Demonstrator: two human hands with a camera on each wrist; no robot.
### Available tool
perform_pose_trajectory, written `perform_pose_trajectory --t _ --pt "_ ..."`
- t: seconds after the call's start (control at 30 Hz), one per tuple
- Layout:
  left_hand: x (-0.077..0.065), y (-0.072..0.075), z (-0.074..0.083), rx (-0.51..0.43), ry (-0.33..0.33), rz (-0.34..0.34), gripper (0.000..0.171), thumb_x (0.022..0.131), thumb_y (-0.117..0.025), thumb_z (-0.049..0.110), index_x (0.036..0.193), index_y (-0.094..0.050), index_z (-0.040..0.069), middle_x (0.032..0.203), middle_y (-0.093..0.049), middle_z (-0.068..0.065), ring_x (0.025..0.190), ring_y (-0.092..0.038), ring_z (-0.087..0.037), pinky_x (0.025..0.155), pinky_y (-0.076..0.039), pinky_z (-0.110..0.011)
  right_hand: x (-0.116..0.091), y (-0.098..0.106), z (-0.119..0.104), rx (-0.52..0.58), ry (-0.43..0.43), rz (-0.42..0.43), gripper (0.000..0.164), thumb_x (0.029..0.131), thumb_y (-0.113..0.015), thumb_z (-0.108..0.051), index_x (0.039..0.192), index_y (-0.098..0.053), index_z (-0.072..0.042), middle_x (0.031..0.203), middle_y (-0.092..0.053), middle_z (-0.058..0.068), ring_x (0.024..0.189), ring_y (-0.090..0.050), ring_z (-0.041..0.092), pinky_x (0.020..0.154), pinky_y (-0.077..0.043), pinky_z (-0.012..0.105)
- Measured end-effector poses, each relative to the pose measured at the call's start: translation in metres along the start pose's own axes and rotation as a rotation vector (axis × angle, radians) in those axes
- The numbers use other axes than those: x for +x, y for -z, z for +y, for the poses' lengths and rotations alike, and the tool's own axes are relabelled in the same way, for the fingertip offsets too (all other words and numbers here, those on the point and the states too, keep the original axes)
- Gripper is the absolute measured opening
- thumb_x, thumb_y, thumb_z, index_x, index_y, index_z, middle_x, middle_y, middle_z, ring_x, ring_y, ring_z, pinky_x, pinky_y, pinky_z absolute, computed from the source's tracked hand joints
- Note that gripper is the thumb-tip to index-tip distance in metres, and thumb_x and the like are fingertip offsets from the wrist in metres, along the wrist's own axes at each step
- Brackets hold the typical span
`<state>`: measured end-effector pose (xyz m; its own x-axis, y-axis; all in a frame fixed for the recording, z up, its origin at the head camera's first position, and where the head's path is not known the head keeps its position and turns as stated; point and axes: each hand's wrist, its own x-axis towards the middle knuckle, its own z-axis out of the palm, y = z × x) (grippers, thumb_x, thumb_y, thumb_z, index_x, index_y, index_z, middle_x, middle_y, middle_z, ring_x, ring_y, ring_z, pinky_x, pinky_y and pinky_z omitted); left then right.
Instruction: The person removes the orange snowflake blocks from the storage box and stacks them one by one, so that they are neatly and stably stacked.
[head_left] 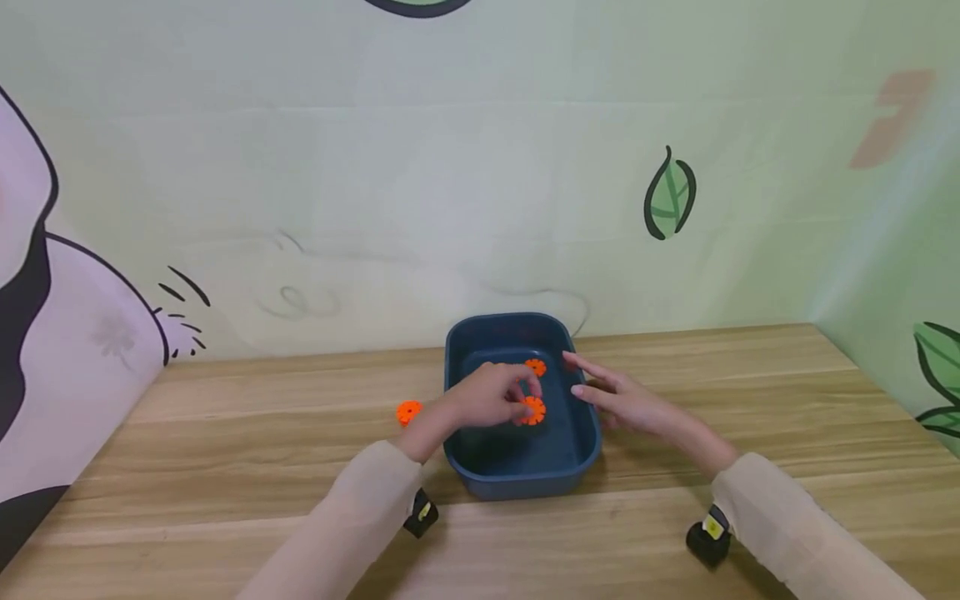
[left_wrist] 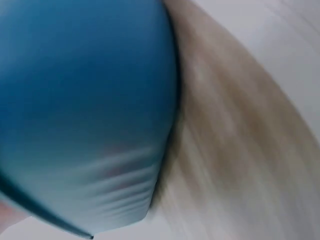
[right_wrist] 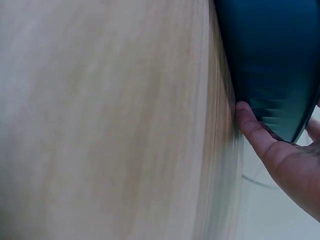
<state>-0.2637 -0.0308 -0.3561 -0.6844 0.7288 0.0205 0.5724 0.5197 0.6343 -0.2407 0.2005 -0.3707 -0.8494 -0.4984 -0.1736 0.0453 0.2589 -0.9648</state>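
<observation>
My left hand (head_left: 483,396) is over the blue bin (head_left: 522,487) and pinches an orange notched disc (head_left: 535,411) between thumb and curled fingers. Another orange notched disc (head_left: 536,367) lies inside the bin, towards its far end. At the bin's right side is my right hand (head_left: 626,404), its fingers fairly straight and spread around the rim. In the right wrist view, one finger (right_wrist: 262,137) lies along the bin's outer wall (right_wrist: 275,65). The left wrist view is blurred and shows mostly the bin's outer wall (left_wrist: 90,90).
A third orange notched disc (head_left: 408,412) is on the wooden table (head_left: 285,467), left of the bin and close to my left wrist. Behind the bin stands a pale green wall (head_left: 450,183) with printed leaves. A small black device hangs beneath each sleeve.
</observation>
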Motion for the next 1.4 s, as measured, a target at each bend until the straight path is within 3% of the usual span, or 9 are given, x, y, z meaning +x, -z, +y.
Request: perform_pose_trajectory --t 0.3,0.5,0.73,0.97,1.23,1.4 --pt "-0.021 0.015 -0.003 -0.123 -0.029 0.079 0.025 0.085 -0.06 0.0 0.11 -0.065 0.003 0.074 -0.067 -0.006 0.069 -0.064 -0.026 0.062 -0.051 -0.022 0.0 0.0 0.002 0.011 0.025 0.001 0.067 0.094 -0.049 -0.028 0.147 -0.011 -0.013 0.15 -0.004 0.02 0.128 -0.027 0.045 0.092 -0.04 0.049" --pt "-0.035 0.026 -0.007 -0.229 0.036 0.138 0.034 0.08 -0.065 -0.003 0.113 -0.063 0.003 0.093 -0.067 -0.011 0.076 -0.065 -0.022 0.069 -0.053 -0.026 -0.001 0.0 0.001 -0.001 0.027 0.011 0.067 0.094 -0.049 -0.029 0.147 -0.011 -0.013 0.151 -0.004 0.019 0.129 -0.026 0.045 0.092 -0.04 0.049" --pt "-0.05 0.035 -0.012 -0.188 0.139 0.221 0.037 0.075 -0.072 0.003 0.112 -0.064 0.006 0.096 -0.061 -0.006 0.08 -0.058 -0.018 0.071 -0.051 -0.027 -0.001 0.0 0.003 0.006 0.035 0.007 0.067 0.094 -0.049 -0.028 0.147 -0.011 -0.013 0.151 -0.003 0.019 0.129 -0.025 0.045 0.092 -0.041 0.049" --pt "-0.062 0.04 -0.018 -0.262 0.227 0.265 0.04 0.074 -0.074 0.007 0.113 -0.064 0.009 0.105 -0.063 -0.006 0.082 -0.058 -0.018 0.072 -0.051 -0.028 -0.001 0.0 0.003 0.009 0.028 0.003 0.067 0.094 -0.049 -0.029 0.147 -0.01 -0.013 0.151 -0.002 0.019 0.13 -0.023 0.045 0.093 -0.039 0.05" --pt "-0.077 0.047 -0.032 -0.318 0.271 0.289 0.044 0.074 -0.074 0.01 0.116 -0.062 0.009 0.109 -0.062 -0.007 0.084 -0.059 -0.02 0.072 -0.051 -0.03 -0.001 -0.001 0.002 0.004 0.026 0.005 0.067 0.094 -0.049 -0.029 0.147 -0.011 -0.014 0.151 -0.002 0.018 0.13 -0.023 0.045 0.093 -0.039 0.05" --pt "-0.087 0.052 -0.042 -0.311 0.263 0.323 0.044 0.074 -0.074 0.013 0.115 -0.062 0.004 0.107 -0.063 -0.009 0.084 -0.058 -0.02 0.074 -0.05 -0.029 0.001 0.0 0.002 0.009 0.021 0.003 0.066 0.094 -0.049 -0.029 0.147 -0.011 -0.015 0.152 -0.002 0.016 0.13 -0.023 0.044 0.094 -0.038 0.05"
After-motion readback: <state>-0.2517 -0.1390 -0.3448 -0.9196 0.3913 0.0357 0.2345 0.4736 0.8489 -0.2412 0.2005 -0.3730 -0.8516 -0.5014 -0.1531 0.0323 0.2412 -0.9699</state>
